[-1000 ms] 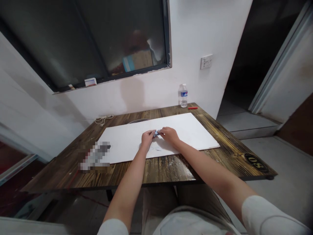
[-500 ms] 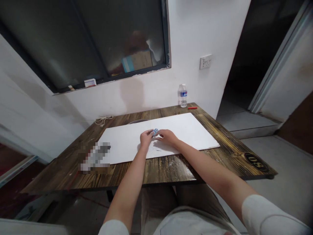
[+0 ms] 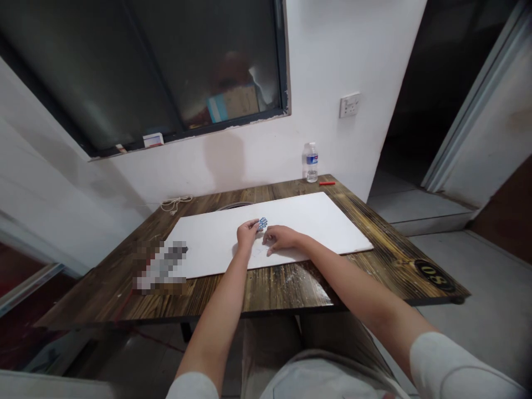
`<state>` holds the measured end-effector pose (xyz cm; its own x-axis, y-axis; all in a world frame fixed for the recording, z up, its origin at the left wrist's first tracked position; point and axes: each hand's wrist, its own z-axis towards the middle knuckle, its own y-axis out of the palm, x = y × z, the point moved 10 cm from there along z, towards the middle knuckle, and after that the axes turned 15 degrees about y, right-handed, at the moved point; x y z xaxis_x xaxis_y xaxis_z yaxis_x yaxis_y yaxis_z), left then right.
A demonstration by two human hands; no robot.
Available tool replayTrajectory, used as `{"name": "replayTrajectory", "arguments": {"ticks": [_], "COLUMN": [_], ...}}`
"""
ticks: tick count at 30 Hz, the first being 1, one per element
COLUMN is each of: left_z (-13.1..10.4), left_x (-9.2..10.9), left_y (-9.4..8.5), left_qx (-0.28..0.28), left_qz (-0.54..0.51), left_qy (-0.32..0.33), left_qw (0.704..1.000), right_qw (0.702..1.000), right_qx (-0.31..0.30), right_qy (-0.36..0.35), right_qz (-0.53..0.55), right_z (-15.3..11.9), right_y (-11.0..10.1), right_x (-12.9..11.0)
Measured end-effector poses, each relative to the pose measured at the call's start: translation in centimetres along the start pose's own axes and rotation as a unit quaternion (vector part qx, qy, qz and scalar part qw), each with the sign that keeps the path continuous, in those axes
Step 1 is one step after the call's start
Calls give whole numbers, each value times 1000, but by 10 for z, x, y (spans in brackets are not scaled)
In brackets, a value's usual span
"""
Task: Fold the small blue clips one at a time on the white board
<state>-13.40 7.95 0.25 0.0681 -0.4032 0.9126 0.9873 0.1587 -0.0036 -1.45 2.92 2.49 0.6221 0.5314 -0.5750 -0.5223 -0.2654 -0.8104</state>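
Note:
A small blue-and-white patterned piece [image 3: 262,223] is pinched between the thumb and fingers of my left hand [image 3: 248,233], just above a white board [image 3: 216,238]. Close by on the right, my right hand [image 3: 281,238] has its fingers curved and apart, with nothing visible between them. It is separate from the small piece. Faint marks show on the board below the hands. What the small piece is, I cannot tell.
The board lies on a dark wooden table [image 3: 291,280]. A water bottle [image 3: 311,162] and a red pen-like stick [image 3: 327,183] are at the back right. A pale cable [image 3: 174,205] lies back left. A blurred patch covers the board's left end.
My right hand has come away from the small piece, its fingers spreading and dropping slightly. My left hand keeps the piece, and more of it shows now.

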Motion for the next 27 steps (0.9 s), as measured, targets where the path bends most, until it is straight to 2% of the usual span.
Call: {"name": "replayTrajectory", "arguments": {"ticks": [4, 7, 12, 17, 20, 23, 25, 27], "left_z": [0, 0, 0, 1, 1, 1, 0, 0], "left_x": [-1, -1, -1, -1, -2, -3, -3, -3], "left_y": [-1, -1, -1, -1, 0, 1, 1, 0], "left_qx": [5, 1, 2, 1, 5, 9, 10, 7], "left_qz": [3, 5, 7, 10, 6, -5, -5, -2], "left_qy": [-6, -3, 4, 4, -1, -4, -5, -3], "left_qw": [1000, 1000, 1000, 1000, 1000, 1000, 1000, 1000], "right_qw": [999, 997, 984, 967, 963, 956, 956, 970], "right_qx": [10, 50, 107, 124, 134, 184, 218, 211], "right_qy": [14, 50, 139, 210, 221, 220, 185, 111], "right_qz": [34, 33, -42, -73, -71, -68, -60, -45], "right_z": [4, 7, 8, 6, 4, -2, -4, -3], "right_y": [-2, -7, -15, -20, -21, -30, -36, -34], "right_x": [7, 16, 33, 45, 48, 52, 49, 37]}}
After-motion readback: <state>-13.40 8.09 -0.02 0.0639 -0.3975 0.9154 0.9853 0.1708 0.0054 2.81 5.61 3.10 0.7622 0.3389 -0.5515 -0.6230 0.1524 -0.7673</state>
